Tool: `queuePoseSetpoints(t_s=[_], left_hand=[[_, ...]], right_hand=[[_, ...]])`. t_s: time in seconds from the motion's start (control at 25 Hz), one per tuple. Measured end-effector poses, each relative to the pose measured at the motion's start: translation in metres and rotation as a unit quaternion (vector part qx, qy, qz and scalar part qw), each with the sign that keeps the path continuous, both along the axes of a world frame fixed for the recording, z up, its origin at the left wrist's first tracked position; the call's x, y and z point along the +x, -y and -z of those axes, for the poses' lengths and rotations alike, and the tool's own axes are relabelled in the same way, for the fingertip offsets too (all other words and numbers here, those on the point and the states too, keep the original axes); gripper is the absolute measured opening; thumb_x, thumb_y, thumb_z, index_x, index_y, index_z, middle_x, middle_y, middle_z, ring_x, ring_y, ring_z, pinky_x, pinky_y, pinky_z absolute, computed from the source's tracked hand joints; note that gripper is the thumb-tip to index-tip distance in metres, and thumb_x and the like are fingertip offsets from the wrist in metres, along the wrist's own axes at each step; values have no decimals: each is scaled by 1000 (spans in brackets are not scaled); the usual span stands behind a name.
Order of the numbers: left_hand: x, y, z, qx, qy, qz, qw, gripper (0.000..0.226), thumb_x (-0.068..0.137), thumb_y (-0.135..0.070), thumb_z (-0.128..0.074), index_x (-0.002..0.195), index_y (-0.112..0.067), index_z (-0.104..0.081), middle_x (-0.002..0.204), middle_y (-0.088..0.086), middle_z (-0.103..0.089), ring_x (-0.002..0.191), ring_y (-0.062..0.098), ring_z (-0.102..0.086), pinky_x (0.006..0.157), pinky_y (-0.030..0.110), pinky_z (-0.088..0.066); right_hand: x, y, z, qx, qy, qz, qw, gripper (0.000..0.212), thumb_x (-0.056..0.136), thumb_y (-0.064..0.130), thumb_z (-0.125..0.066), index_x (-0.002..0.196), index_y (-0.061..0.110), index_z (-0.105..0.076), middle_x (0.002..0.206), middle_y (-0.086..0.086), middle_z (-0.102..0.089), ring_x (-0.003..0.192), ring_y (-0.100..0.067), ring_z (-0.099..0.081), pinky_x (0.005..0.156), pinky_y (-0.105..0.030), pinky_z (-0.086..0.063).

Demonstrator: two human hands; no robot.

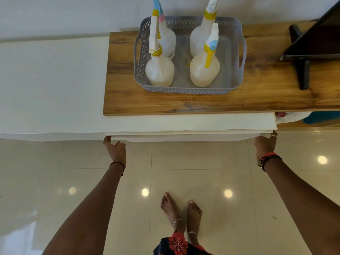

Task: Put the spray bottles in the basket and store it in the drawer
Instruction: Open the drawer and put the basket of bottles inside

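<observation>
Left hand (116, 150) and right hand (265, 144) hook fingers under the white drawer front (189, 136), its length running between them; grey perforated plastic basket (189, 90) holding four translucent spray bottles (159, 70) sits on the wooden top directly above

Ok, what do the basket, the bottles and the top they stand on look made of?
Basket: grey moulded plastic, by its perforated lattice walls. Spray bottles: translucent, milky plastic, matte. Top: wood or wood-look laminate, with visible grain and knots; I cannot tell which.

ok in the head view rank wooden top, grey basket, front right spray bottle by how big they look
1. wooden top
2. grey basket
3. front right spray bottle

Clear gaps in apparent size; no ties.
</observation>
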State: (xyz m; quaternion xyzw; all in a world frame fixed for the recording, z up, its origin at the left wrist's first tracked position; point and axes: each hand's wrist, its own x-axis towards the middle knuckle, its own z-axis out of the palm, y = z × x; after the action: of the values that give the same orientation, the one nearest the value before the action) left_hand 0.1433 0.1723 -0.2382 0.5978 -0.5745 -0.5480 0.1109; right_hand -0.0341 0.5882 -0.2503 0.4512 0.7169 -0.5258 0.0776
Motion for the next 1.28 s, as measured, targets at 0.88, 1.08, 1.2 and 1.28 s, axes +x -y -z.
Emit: queuePoseSetpoints(t_s=[0.88,1.08,1.2,1.28], left_hand=[[-1,-108,-24,-382,121,624,671,49,98,-16,-40,146,-18,-30,160,9,-13,145,25,-26,119,45,-27],[6,-115,-23,-382,171,631,653,70,93,-4,-34,151,-22,-1,155,3,21,149,24,-8,121,46,-18],[9,-118,-24,-378,175,627,658,72,92,-2,-34,151,-23,1,157,3,18,150,24,-5,121,46,-19],[13,-121,-24,-369,186,626,662,73,91,0,-33,151,-24,4,161,4,9,150,23,-3,122,46,-16]], right_hand=[[104,122,-46,286,-117,-663,682,54,95,4,-38,149,12,-31,153,-8,-35,146,-21,-28,109,-30,-40],[105,126,-46,312,-76,-691,648,72,86,-10,-40,152,12,-20,158,-9,-26,150,-23,-16,107,-29,-42],[104,131,-49,304,-67,-682,662,67,87,-10,-39,150,11,-27,156,-10,-30,149,-23,-19,107,-30,-42],[106,133,-52,299,-61,-676,671,64,87,-9,-39,148,11,-31,153,-9,-33,148,-23,-21,104,-29,-44]])
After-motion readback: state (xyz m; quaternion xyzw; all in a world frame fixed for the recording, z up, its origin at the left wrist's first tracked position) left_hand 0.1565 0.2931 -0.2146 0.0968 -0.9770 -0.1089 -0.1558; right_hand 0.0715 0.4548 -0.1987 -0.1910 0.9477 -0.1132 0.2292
